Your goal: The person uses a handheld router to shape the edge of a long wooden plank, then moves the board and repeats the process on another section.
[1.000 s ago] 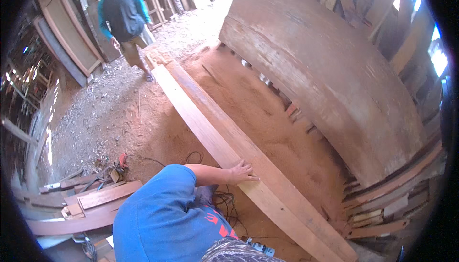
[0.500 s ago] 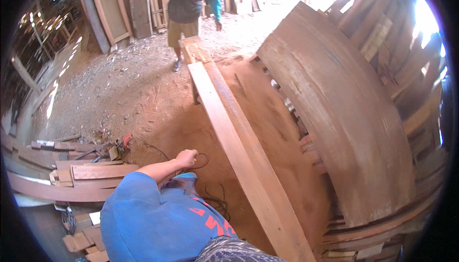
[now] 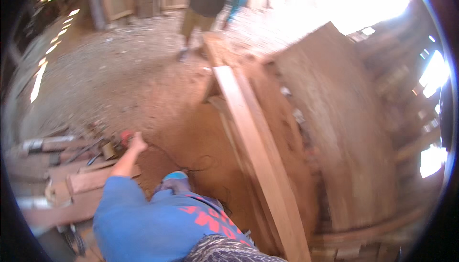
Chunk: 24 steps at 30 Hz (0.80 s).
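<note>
Left fingers [image 3: 138, 142], red tool [image 3: 126, 136]: blurry

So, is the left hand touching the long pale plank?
Apart. The head view shows the left hand by a red tool, with sawdusty floor visible between that hand and the long pale plank.

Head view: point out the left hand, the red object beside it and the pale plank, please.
Left hand [image 3: 138, 143]: head view, middle of the hand.
Red object [image 3: 126, 136]: head view, its blurred visible side.
Pale plank [image 3: 258, 161]: head view, middle of its top face.

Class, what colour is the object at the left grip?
The object is red, best seen in the head view.
</note>
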### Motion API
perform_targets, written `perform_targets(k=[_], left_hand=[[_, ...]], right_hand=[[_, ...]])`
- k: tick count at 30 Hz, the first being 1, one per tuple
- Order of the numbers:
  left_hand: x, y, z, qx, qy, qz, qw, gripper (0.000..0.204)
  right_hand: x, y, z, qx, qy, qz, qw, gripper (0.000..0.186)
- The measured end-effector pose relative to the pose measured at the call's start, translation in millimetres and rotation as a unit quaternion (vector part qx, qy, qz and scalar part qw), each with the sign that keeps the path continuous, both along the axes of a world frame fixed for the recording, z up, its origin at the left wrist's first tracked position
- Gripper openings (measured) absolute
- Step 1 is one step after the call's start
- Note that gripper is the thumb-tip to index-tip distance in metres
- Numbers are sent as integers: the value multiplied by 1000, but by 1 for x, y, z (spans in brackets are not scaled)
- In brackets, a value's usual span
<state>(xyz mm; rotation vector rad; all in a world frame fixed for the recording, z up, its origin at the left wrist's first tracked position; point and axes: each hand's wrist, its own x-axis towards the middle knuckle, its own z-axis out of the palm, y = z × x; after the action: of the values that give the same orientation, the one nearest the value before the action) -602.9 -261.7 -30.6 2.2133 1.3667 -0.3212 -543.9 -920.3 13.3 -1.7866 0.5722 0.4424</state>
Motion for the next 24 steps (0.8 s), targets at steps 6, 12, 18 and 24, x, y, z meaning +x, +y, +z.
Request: perform_targets(k=[6,12,18,24], left_hand=[[-88,64,-19,-14,8,90,996,61],[-128,74,17,-97,17,109,989,58],[-122,104,56,-163,-113,168,965,59],[-158,122,25,-180,-189,231,937,42]], right_hand=[[-17,64,9,-15,-13,67,998,19],[-17,90,3,-20,-14,114,993,22],[-15,88,-30,-21,-17,150,988,25],[1,65,-110,16,-65,159,985,28]])
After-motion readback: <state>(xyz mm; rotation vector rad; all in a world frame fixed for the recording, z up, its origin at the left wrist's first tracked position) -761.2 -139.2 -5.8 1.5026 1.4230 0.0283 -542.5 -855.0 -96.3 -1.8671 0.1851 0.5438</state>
